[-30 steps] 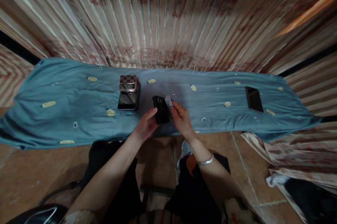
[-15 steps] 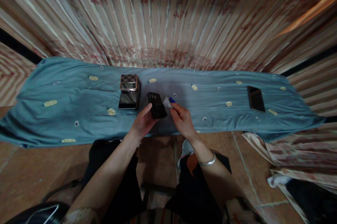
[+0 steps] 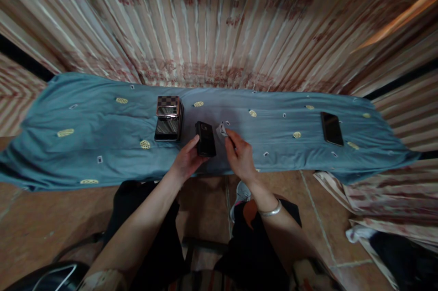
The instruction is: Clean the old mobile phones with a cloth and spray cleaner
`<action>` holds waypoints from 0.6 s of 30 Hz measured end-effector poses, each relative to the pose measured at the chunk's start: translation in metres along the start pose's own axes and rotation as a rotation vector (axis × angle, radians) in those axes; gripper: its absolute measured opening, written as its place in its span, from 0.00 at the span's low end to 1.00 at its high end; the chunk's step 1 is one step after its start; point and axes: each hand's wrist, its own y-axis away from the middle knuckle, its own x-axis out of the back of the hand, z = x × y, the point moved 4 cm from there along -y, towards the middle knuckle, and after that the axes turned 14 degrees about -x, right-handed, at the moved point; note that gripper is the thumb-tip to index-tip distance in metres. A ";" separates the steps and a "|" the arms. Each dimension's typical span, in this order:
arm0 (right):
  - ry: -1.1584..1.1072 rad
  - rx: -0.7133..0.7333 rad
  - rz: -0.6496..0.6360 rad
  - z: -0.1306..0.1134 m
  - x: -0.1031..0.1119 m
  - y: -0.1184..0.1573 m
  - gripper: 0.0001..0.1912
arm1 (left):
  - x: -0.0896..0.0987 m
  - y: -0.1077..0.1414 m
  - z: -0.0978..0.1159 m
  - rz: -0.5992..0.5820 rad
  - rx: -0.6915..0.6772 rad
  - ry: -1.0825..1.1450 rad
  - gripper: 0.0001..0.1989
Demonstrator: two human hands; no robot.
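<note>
I judge the work on the black phone to be partway along: it is held above the sheet at the middle of the frame, its back and camera patch facing up, so I would not call it finished. My left hand grips it by the left edge, thumb laid along that side and the other fingers mostly hidden beneath. My right hand pinches a white scrap between thumb and forefinger, just beside the phone's right edge, with a gap between them. Whether the scrap is paper or fabric I can't tell.

As for what is done and what is left, the pile at left of centre and the lone phone at the right of the frame both lie out of my hands. Nothing on their surfaces tells me whether either has had its turn.

Counting up: one phone in my grip, one scrap, one phone at the right. In the pile I make out one checkered piece, perhaps a folded phone, on top of one glossy phone. A dark edge hints at more underneath, but I can't count there.
</note>
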 end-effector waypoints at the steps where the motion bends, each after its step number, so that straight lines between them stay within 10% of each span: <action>1: 0.021 0.053 -0.014 -0.001 -0.003 0.001 0.19 | -0.002 0.001 -0.002 -0.008 0.015 -0.002 0.10; 18: 0.163 0.341 -0.065 -0.009 -0.015 0.011 0.21 | -0.005 0.000 -0.009 0.006 0.052 0.048 0.09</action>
